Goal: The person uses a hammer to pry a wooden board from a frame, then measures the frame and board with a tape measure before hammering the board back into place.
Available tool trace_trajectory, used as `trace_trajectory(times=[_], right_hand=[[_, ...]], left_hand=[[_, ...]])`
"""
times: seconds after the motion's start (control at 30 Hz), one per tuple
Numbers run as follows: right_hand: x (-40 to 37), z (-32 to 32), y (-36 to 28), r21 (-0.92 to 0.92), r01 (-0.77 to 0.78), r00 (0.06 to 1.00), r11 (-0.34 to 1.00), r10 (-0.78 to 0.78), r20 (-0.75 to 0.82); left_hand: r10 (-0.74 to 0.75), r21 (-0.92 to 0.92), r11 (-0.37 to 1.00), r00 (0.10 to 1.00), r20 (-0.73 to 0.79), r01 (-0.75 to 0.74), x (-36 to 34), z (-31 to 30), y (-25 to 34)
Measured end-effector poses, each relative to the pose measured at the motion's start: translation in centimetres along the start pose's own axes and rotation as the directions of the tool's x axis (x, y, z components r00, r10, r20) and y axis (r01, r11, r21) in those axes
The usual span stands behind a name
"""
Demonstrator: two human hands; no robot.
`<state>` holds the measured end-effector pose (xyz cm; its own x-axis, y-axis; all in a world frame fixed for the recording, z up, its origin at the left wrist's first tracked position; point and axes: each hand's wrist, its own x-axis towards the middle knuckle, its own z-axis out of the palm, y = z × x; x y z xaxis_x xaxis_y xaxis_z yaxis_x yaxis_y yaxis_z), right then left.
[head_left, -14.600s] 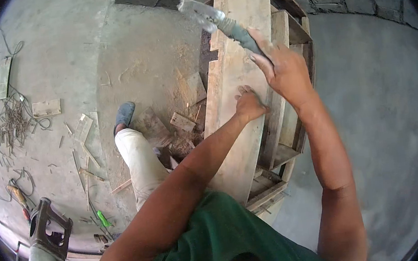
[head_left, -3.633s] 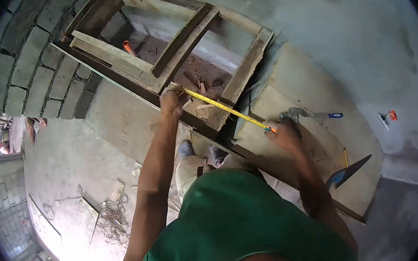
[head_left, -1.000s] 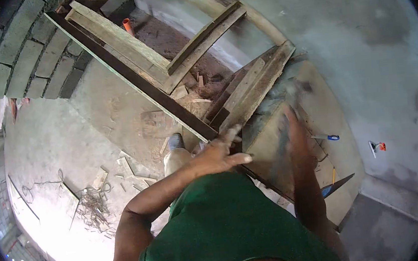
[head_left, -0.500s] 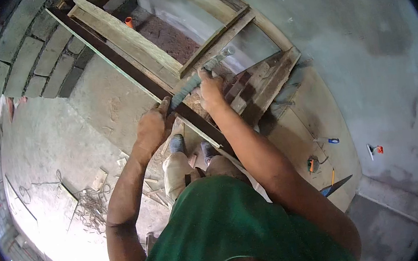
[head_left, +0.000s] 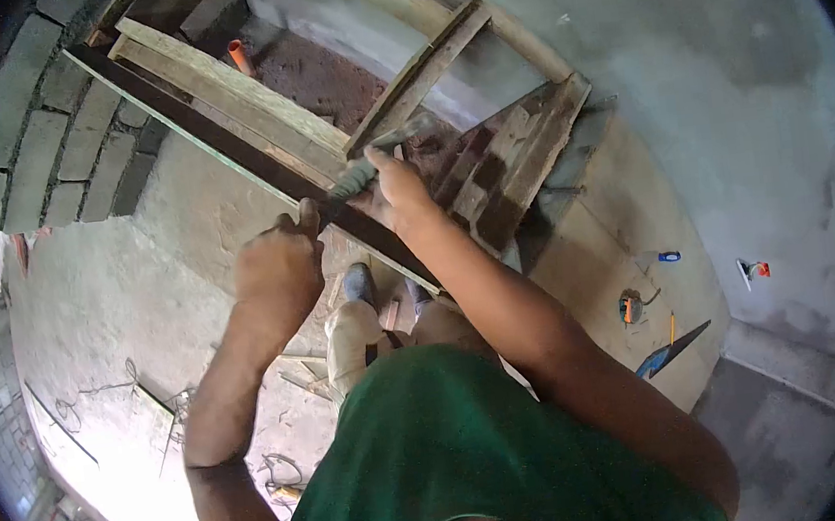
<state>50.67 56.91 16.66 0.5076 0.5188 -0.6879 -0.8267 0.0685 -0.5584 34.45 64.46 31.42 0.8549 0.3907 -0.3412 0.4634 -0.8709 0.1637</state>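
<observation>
Concrete floor [head_left: 99, 291]; left hand [head_left: 277, 264] clasps plank [head_left: 226, 146], right hand [head_left: 389, 191] grey tool [head_left: 357, 174].

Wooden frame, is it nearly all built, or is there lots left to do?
Partly. The wooden frame already has long planks and a cross piece in place. Right now the left hand grips the dark plank and the right hand holds a grey tool against it. The saw and tape measure lie out on the slab, so more probably remains.

no text, label, brand, number or sign can be read anywhere in this view
</observation>
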Motion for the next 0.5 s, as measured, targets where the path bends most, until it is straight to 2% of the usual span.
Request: trace_trajectory(times=[0.03, 0.1, 0.17, 0.2, 0.23, 0.27, 0.3, 0.33, 0.37, 0.4, 0.5], right_hand=[[-0.9, -0.6, 0.5, 0.103, -0.086, 0.984, 0.991, 0.069, 0.162], [-1.8, -0.5, 0.7, 0.11, -0.08, 0.982, 0.991, 0.059, 0.178], [-2.0, -1.3, 0.5, 0.072, 0.011, 0.977, 0.997, -0.026, 0.21], [-0.9, -1.8, 0.5, 0.002, 0.009, 0.99, 1.0, -0.009, 0.144], [-1.0, -1.6, -0.4, -0.11, 0.084, 0.989, 0.99, -0.07, 0.129], [-0.9, -0.8, -1.0, -0.173, 0.094, 0.995, 0.98, -0.09, 0.033], [-0.6, -0.3, -1.6, -0.239, 0.1, 0.991, 0.966, -0.119, -0.064], [0.0, -0.1, -2.1, -0.245, 0.108, 0.989, 0.964, -0.129, -0.068], [0.5, 0.1, -2.5, -0.37, 0.06, 0.996, 0.927, -0.083, -0.046], [0.9, 0.2, -2.6, -0.49, 0.007, 0.999, 0.872, -0.028, -0.034], [1.1, 0.1, -1.9, -0.544, -0.056, 0.998, 0.837, 0.063, -0.007]], left_hand=[[-0.004, -0.004, 1.0, 1.0, 0.018, 0.004, -0.5, -1.2, 0.3], [0.075, 0.081, 0.993, 0.995, 0.061, -0.08, -0.8, -3.2, 0.2], [0.07, 0.055, 0.996, 0.996, 0.048, -0.072, -0.8, -1.1, -0.9], [0.035, 0.004, 0.999, 0.999, -0.036, -0.035, -0.5, 0.9, -1.4], [0.002, -0.052, 0.999, 0.993, -0.118, -0.008, 0.0, 2.9, -2.0], [-0.01, -0.136, 0.991, 0.979, -0.203, -0.018, 0.8, 5.1, -3.1], [-0.004, -0.14, 0.99, 0.978, -0.207, -0.025, 1.5, 6.7, -4.0], [-0.022, -0.248, 0.968, 0.969, -0.246, -0.041, 2.3, 8.0, -4.6], [-0.046, -0.355, 0.933, 0.959, -0.281, -0.059, 3.0, 8.8, -5.1], [-0.035, -0.343, 0.935, 0.937, -0.347, -0.092, 3.3, 9.6, -5.6], [-0.007, -0.319, 0.943, 0.958, -0.288, -0.09, 2.5, 9.3, -7.2]])
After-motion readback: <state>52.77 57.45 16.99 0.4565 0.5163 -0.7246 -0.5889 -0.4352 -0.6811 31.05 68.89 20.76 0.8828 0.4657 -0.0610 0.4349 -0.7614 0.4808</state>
